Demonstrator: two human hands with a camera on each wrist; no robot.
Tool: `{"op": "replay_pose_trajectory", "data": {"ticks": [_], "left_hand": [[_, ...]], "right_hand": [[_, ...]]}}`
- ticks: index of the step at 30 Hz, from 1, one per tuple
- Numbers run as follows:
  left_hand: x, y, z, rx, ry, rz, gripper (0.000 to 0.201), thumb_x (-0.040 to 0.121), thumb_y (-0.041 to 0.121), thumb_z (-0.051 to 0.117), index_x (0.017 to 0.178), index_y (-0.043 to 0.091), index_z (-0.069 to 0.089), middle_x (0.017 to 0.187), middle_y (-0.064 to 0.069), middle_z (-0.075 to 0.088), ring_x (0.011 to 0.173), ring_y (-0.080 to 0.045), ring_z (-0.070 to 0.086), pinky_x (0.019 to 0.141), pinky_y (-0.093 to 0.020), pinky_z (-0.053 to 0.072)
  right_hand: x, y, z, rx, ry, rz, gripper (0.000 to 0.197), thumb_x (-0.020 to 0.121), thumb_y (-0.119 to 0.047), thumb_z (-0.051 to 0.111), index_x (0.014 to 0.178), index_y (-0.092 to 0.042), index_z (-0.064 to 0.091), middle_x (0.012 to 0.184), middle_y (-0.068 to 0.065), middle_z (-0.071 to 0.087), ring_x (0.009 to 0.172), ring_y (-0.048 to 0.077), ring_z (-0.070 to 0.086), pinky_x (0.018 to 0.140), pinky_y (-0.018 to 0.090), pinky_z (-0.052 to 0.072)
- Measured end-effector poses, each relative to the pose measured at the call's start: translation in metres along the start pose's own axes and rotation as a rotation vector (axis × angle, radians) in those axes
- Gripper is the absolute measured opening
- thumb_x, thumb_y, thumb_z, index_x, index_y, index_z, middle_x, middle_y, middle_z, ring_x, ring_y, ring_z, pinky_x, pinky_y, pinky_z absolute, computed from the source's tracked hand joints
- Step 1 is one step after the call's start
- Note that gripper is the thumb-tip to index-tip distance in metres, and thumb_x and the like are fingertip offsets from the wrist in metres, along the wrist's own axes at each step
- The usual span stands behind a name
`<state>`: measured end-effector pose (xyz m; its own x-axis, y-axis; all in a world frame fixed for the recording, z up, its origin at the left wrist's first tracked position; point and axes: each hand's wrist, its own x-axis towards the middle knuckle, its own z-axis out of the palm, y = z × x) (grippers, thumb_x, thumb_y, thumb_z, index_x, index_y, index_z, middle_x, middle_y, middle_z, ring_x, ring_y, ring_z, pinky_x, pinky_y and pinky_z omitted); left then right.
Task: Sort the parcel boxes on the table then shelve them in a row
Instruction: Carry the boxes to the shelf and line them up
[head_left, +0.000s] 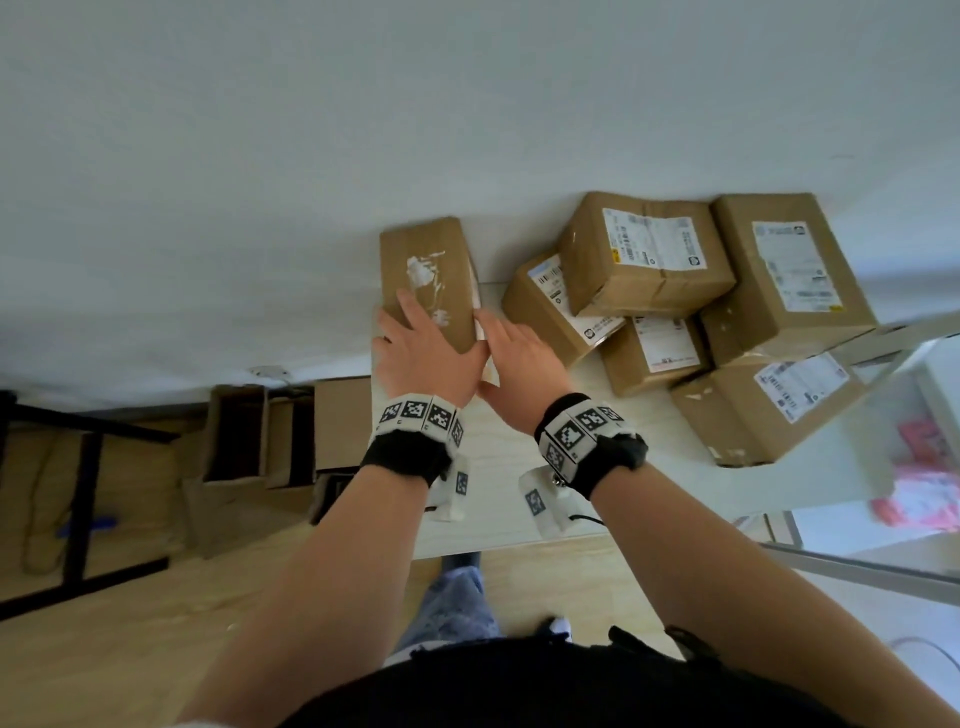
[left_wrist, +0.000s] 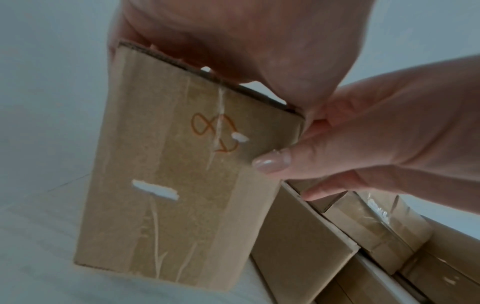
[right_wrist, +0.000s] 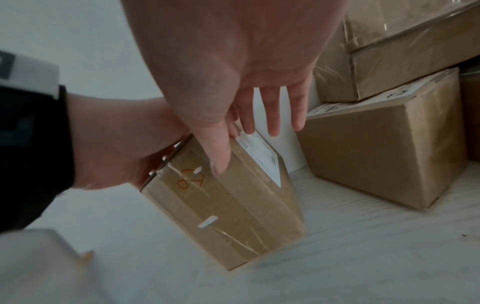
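The narrow parcel box (head_left: 425, 270) stands at the left end of the desk (head_left: 498, 499), apart from the stacked boxes (head_left: 675, 312) at right. The left hand (head_left: 428, 353) lies spread on its top. The right hand (head_left: 519, 364) pinches its right near corner, thumb on the near face.
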<state>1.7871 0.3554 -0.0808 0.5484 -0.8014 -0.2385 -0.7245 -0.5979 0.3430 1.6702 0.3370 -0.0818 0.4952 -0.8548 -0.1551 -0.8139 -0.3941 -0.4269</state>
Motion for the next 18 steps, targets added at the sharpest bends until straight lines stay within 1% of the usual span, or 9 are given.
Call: {"op": "replay_pose_trajectory", "data": {"ticks": [3,5,8,9,10,12,14,16,18], "left_hand": [[-0.007,-0.004,-0.011,-0.053,0.043,0.014,0.109,0.075,0.074,0.053,0.154,0.012,0.011,0.149,-0.022,0.026,0.119,-0.042,0.045,0.092,-0.047,0.045],[-0.014,-0.009,-0.018,-0.105,0.080,0.037,0.108,0.074,0.069,0.057,0.154,0.013,0.012,0.150,-0.020,0.026,0.120,-0.041,0.044,0.091,-0.048,0.045],[-0.027,-0.015,-0.023,-0.188,0.129,0.098,0.107,0.074,0.063,0.063,0.154,0.015,0.010,0.151,-0.018,0.025,0.124,-0.039,0.043,0.091,-0.048,0.045],[-0.033,-0.015,-0.024,-0.216,0.139,0.121,0.107,0.074,0.061,0.064,0.155,0.016,0.009,0.152,-0.017,0.024,0.125,-0.039,0.042,0.092,-0.049,0.045],[-0.040,-0.015,-0.025,-0.244,0.147,0.146,0.107,0.075,0.060,0.065,0.155,0.017,0.008,0.153,-0.016,0.024,0.127,-0.038,0.042,0.093,-0.050,0.045],[-0.053,-0.013,-0.026,-0.310,0.159,0.199,0.108,0.074,0.061,0.065,0.155,0.020,0.006,0.153,-0.014,0.024,0.130,-0.037,0.041,0.096,-0.052,0.046],[-0.067,-0.011,-0.027,-0.409,0.170,0.249,0.108,0.072,0.063,0.064,0.155,0.024,0.007,0.152,-0.010,0.028,0.130,-0.032,0.044,0.097,-0.051,0.048],[-0.083,-0.007,-0.029,-0.531,0.156,0.294,0.108,0.071,0.059,0.067,0.155,0.026,0.007,0.151,-0.006,0.029,0.129,-0.027,0.047,0.099,-0.042,0.046],[-0.101,-0.001,-0.029,-0.622,0.124,0.348,0.108,0.074,0.052,0.071,0.156,0.024,0.007,0.155,-0.004,0.027,0.132,-0.023,0.043,0.099,-0.033,0.038]], "right_hand": [[-0.005,-0.003,-0.004,0.039,0.044,-0.017,0.076,0.081,-0.029,0.074,0.146,-0.015,0.035,0.141,0.005,0.051,0.122,0.032,0.051,0.099,0.050,0.046],[-0.011,-0.001,-0.007,0.067,0.063,-0.008,0.076,0.081,-0.029,0.074,0.145,-0.017,0.035,0.139,0.006,0.051,0.123,0.032,0.051,0.101,0.048,0.045],[-0.026,0.008,-0.015,0.117,0.094,0.065,0.072,0.081,-0.005,0.064,0.146,-0.016,0.037,0.140,0.009,0.049,0.126,0.032,0.048,0.104,0.044,0.044],[-0.032,0.012,-0.019,0.138,0.117,0.106,0.069,0.082,-0.001,0.059,0.146,-0.016,0.037,0.142,0.009,0.048,0.128,0.031,0.047,0.105,0.043,0.043],[-0.039,0.015,-0.023,0.169,0.143,0.152,0.065,0.085,-0.001,0.055,0.146,-0.017,0.037,0.144,0.009,0.047,0.130,0.030,0.046,0.105,0.042,0.043],[-0.052,0.020,-0.035,0.242,0.196,0.231,0.053,0.096,-0.011,0.050,0.147,-0.014,0.036,0.145,0.010,0.046,0.131,0.029,0.046,0.105,0.039,0.041],[-0.063,0.023,-0.046,0.309,0.228,0.283,0.048,0.103,-0.026,0.045,0.148,-0.012,0.035,0.148,0.011,0.044,0.132,0.028,0.045,0.105,0.038,0.039],[-0.074,0.026,-0.056,0.397,0.240,0.304,0.053,0.104,-0.039,0.041,0.148,-0.011,0.034,0.148,0.012,0.045,0.133,0.028,0.045,0.107,0.040,0.038],[-0.088,0.030,-0.063,0.459,0.258,0.308,0.058,0.103,-0.049,0.036,0.145,-0.010,0.036,0.143,0.012,0.050,0.129,0.029,0.050,0.105,0.043,0.042]]}}
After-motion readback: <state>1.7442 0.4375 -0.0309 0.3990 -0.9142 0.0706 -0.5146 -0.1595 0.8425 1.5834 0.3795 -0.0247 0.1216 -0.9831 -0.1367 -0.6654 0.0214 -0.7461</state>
